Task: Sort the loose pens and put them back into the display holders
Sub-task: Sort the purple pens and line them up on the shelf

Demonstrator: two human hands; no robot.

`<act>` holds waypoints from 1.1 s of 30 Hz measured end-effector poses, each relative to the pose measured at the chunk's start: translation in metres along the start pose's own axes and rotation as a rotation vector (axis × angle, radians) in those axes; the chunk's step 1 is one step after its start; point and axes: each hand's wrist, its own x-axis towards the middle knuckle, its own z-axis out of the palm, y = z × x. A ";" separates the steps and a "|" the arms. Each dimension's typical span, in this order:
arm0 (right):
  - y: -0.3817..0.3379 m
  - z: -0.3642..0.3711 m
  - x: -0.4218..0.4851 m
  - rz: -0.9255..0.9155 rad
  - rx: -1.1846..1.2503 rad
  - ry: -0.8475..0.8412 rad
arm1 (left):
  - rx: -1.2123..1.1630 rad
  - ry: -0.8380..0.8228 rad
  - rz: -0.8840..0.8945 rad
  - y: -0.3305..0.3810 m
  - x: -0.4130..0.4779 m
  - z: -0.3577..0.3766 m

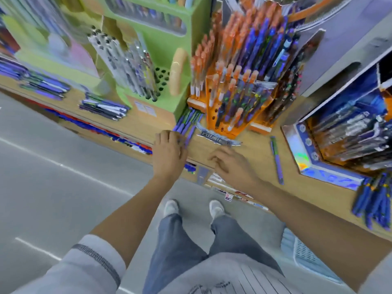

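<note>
A long wooden shelf (307, 177) runs across the scene from the far left to the near right. Three display holders stand on it. A tall green holder (161, 45) stands left of centre, with grey and clear pens upright in it. An orange holder (220, 122) is in the middle, packed with orange-capped and purple pens. A blue box holder (331, 172) sits on the right, with dark pens lying inside it.

Loose pens lie on the shelf in heaps. One heap of purple and white pens (104, 108) lies left of the green holder, and another heap (44, 84) is further left. A cluster of blue pens (377, 206) lies at the near right edge.

A bundle of purple pens (187, 124) lies flat in the gap between the green and orange holders, pointing toward the near edge. The left hand (169, 149) sits knuckles up on the near ends of that bundle. Its fingers are bent over them, but blur hides whether they clasp the pens or only press on them.

The right hand (231, 164) hangs over the shelf's near edge, just right of the left hand. Its fingers are loosely curled around nothing. A single purple and green pen (276, 160) lies flat to its right, apart from the fingers and just left of the blue box holder.
</note>
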 end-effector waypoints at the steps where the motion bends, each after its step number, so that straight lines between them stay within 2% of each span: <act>1: -0.012 0.008 0.009 0.007 0.027 0.002 | 0.009 -0.028 0.038 -0.013 0.004 -0.003; 6: -0.045 0.047 0.054 0.169 -0.070 -0.031 | 0.034 -0.233 0.231 -0.051 0.025 -0.013; 9: -0.055 0.060 0.069 0.274 -0.189 -0.054 | -0.003 -0.260 0.304 -0.060 0.036 -0.015; 11: -0.060 0.064 0.071 0.319 -0.139 0.012 | -0.043 -0.281 0.320 -0.062 0.040 -0.016; 14: -0.067 0.065 0.067 0.351 -0.035 0.134 | -0.087 -0.301 0.284 -0.064 0.040 -0.016; 16: -0.070 0.066 0.069 0.393 -0.015 0.225 | -0.142 -0.312 0.188 -0.059 0.043 -0.016; 21: -0.076 0.073 0.090 0.656 0.081 0.348 | -0.144 -0.410 0.056 -0.048 0.053 -0.013; 25: -0.080 0.076 0.091 0.755 0.196 0.359 | -0.162 -0.449 0.045 -0.057 0.051 -0.013; 30: -0.081 0.072 0.093 0.820 0.160 0.292 | -0.100 -0.499 -0.016 -0.062 0.049 -0.020; 33: -0.080 0.072 0.096 0.858 0.168 0.294 | -0.021 -0.495 0.006 -0.061 0.046 -0.026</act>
